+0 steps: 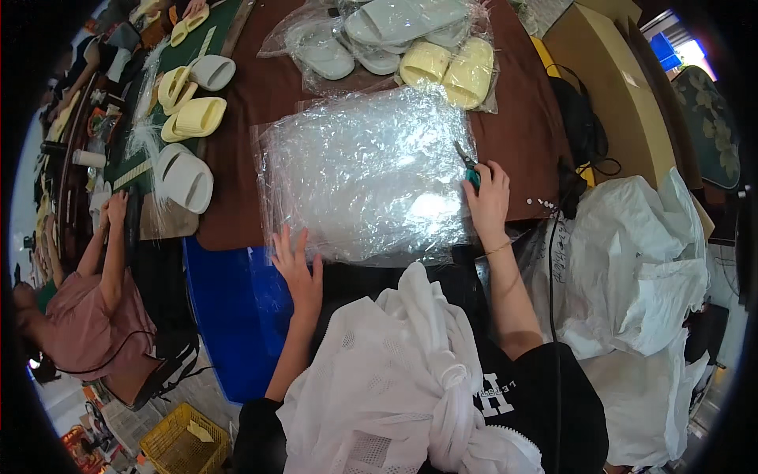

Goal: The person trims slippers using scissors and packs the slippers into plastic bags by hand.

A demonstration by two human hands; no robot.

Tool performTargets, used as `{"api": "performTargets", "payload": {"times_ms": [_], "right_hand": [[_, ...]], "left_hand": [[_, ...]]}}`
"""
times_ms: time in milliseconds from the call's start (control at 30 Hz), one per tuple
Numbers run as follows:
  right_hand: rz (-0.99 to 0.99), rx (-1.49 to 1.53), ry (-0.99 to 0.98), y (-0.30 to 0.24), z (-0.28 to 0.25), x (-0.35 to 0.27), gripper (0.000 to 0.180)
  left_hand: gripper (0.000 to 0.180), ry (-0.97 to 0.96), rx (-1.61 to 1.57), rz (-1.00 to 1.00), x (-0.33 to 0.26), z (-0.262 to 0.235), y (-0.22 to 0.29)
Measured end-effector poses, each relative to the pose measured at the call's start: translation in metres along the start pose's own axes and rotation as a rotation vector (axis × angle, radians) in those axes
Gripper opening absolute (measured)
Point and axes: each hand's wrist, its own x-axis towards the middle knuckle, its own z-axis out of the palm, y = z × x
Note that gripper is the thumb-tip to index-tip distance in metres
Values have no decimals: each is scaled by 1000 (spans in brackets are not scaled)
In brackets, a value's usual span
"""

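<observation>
A stack of clear plastic bags (355, 182) lies flat on the brown-covered table in front of me. My left hand (295, 265) rests on its near left corner, fingers spread. At the right edge of the stack, my right hand (489, 197) is closed round green-handled scissors (471, 172), whose dark blades point away over the plastic. Beyond the stack are bagged slippers: a grey-white pair (403, 20) and a yellow pair (448, 71). Glare whitens the right part of the plastic.
Loose yellow slippers (195, 118) and grey-white slippers (185, 175) stand at the table's left. A blue bin (233, 324) is below on my left, a yellow crate (183, 442) beyond. White sacks (632, 261) and a cardboard box (612, 95) stand on the right. A co-worker (99, 316) sits at left.
</observation>
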Motion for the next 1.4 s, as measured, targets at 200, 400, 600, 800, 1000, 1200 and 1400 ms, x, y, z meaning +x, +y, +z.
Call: {"api": "performTargets", "payload": {"times_ms": [200,400,600,800,1000,1200,1400], "right_hand": [[3,-93,160,67,4,22,35],[-35,44,139,41,-18,24,24],[167,307,50,19,-18,-56,25],[245,133,-21,19,-19,-52,21],[188,395,93,13,-29,-58,16],[509,575,-404,-14,-47,-87,30],[321,314,-477,-23,-23,-76,30]], "left_hand": [[67,-106,101,372,-2,14,40],[65,-179,275,358,23,48,28],[63,-167,319,406,28,30,30],[72,-219,84,535,42,62,97],[48,-226,48,625,71,99,95],[29,-111,-346,452,73,82,82],[28,-138,-489,356,72,68,88]]}}
